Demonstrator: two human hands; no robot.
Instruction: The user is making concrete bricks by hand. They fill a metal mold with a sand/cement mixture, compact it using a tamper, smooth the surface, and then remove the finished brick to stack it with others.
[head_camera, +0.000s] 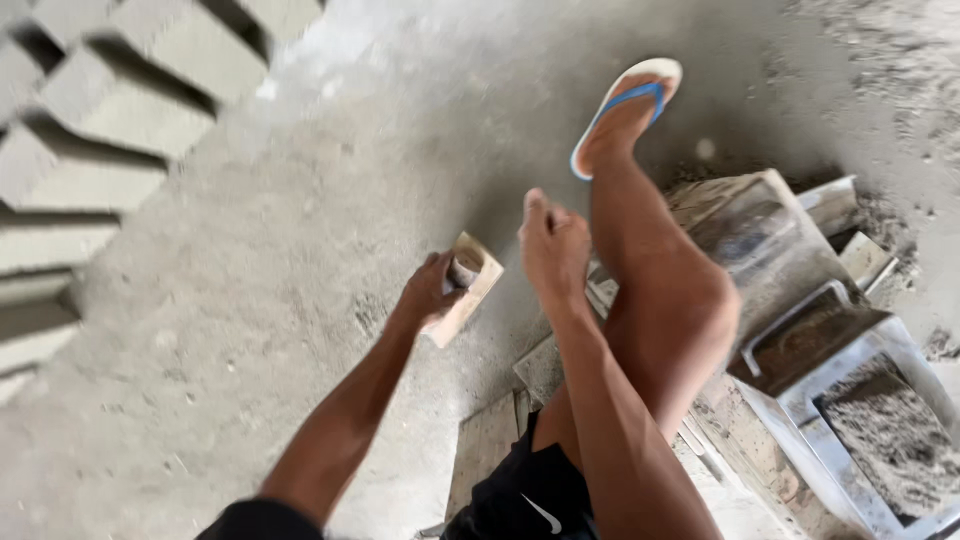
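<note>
No packages, labels, signs or screens appear anywhere in this view.

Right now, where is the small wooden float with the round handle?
In the head view, the small wooden float with the round handle is held in the left hand, above the grey concrete floor, just left of the closed right hand.

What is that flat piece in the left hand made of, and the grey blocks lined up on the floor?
The flat piece in the left hand looks like raw wood: pale tan, square-edged, dusty. The grey blocks look like cast cement or concrete: matte, grainy, uniform, much like the floor. Motion blur leaves this uncertain.
</note>
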